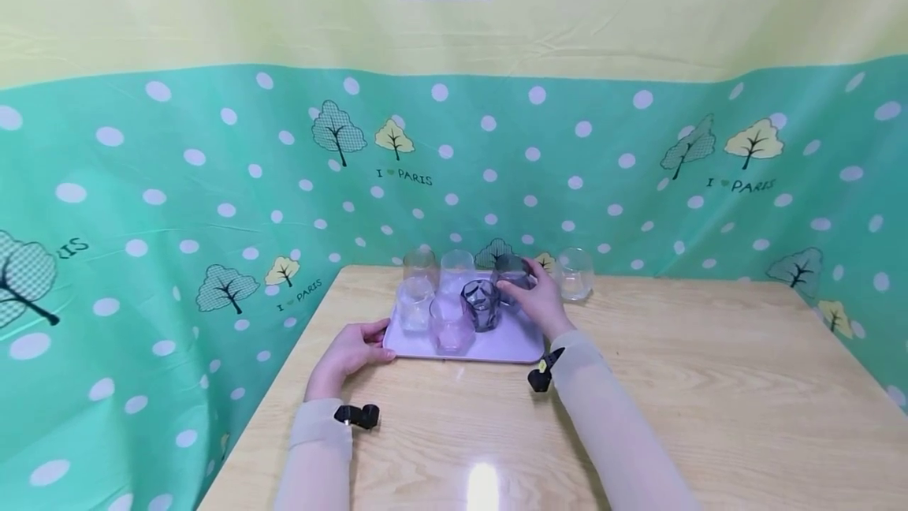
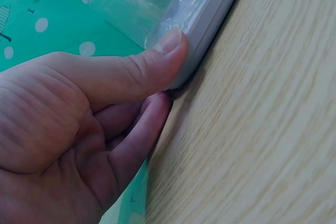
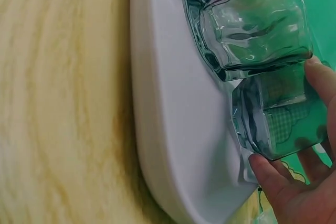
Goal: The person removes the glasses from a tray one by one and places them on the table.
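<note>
My left hand [image 1: 353, 352] pinches the front left corner of a white tray [image 1: 507, 348], its thumb on the rim and its fingers at the underside in the left wrist view. At the tray's back right, my right hand [image 1: 541, 302] grips a smoky grey glass [image 3: 283, 114] between thumb and fingers. Beside it stands a dark faceted glass [image 3: 252, 30], right up against the held one in the right wrist view. A pinkish glass [image 1: 452, 330] and a clear glass [image 1: 415, 307] stand at the tray's front left. Behind them are an amber glass [image 1: 421, 262] and another clear glass [image 1: 457, 262].
A clear glass [image 1: 575, 278] stands on the wooden table [image 1: 709, 385], off the tray, just right of my right hand. A green dotted cloth [image 1: 496, 180] hangs along the table's back and left edges.
</note>
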The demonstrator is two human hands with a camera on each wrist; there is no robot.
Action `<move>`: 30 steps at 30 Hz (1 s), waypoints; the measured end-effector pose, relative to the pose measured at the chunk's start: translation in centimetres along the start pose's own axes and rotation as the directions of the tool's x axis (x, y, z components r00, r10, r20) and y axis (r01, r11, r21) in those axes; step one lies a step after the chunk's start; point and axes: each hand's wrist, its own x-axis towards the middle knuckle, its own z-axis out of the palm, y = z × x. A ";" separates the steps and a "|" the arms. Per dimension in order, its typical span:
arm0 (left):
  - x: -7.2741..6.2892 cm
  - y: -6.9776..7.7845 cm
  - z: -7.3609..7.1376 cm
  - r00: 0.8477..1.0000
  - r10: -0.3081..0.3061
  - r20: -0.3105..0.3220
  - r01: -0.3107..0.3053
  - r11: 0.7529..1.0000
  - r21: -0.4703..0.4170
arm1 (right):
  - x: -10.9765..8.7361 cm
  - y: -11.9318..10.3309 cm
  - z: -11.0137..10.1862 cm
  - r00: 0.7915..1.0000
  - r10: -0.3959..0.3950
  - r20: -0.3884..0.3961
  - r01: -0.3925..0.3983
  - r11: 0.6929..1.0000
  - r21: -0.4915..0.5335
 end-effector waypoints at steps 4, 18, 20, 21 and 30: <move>0.3 -0.1 0.0 1.000 -0.002 -0.007 0.002 1.000 -0.002 | 0.0 -0.3 -0.3 1.000 0.005 0.005 -0.005 1.000 -0.010; 0.3 -0.1 -0.1 1.000 -0.010 0.001 0.010 1.000 -0.008 | -0.5 0.3 -0.1 0.999 -0.004 -0.037 0.008 0.995 0.099; 0.3 -0.1 -0.1 1.000 -0.011 0.002 0.011 1.000 -0.016 | -0.6 0.5 0.0 0.999 0.002 -0.052 0.005 0.991 0.136; 0.2 -0.1 -0.1 1.000 -0.012 0.002 0.012 1.000 -0.017 | -0.8 0.6 0.0 0.998 0.006 -0.061 0.004 0.988 0.157; 0.2 0.0 0.0 1.000 -0.014 0.007 0.014 0.999 -0.034 | -2.0 0.7 -1.4 0.996 0.074 -0.043 -0.053 0.926 0.373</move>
